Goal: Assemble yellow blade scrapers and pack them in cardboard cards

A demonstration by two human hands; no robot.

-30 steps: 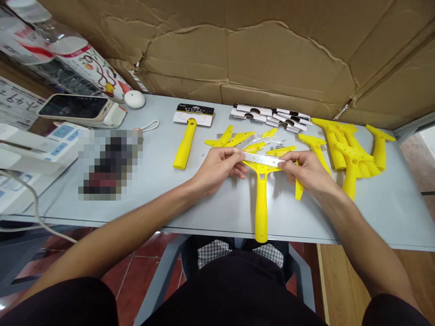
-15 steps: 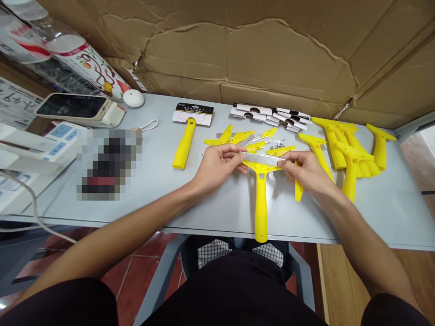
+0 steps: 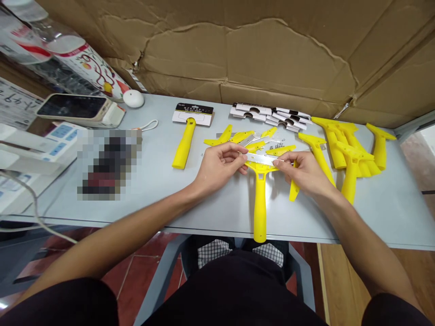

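A flat metal scraper blade (image 3: 260, 159) lies across the head of a yellow scraper handle (image 3: 260, 203), whose grip points toward me. My left hand (image 3: 219, 167) pinches the blade's left end together with the handle's head. At the other end, the thumb and fingertips of my right hand (image 3: 302, 170) press on the blade. A yellow cover piece (image 3: 294, 189) sticks out below my right fingers; whether they grip it or it lies on the table I cannot tell. Just beyond the hands are loose yellow cover pieces (image 3: 224, 136) and small screws (image 3: 279, 146).
Several yellow scraper handles (image 3: 353, 158) are heaped at the right. A yellow handle with a card (image 3: 183, 145) lies left of centre, folded cards (image 3: 268, 117) behind. Cardboard (image 3: 238, 54) walls the back. Bottles (image 3: 84, 63), a phone (image 3: 73, 108) and boxes stand left.
My right hand has shifted slightly left along the blade, and the cover piece below it moved left too. The handle's grip has swung a little to the left.
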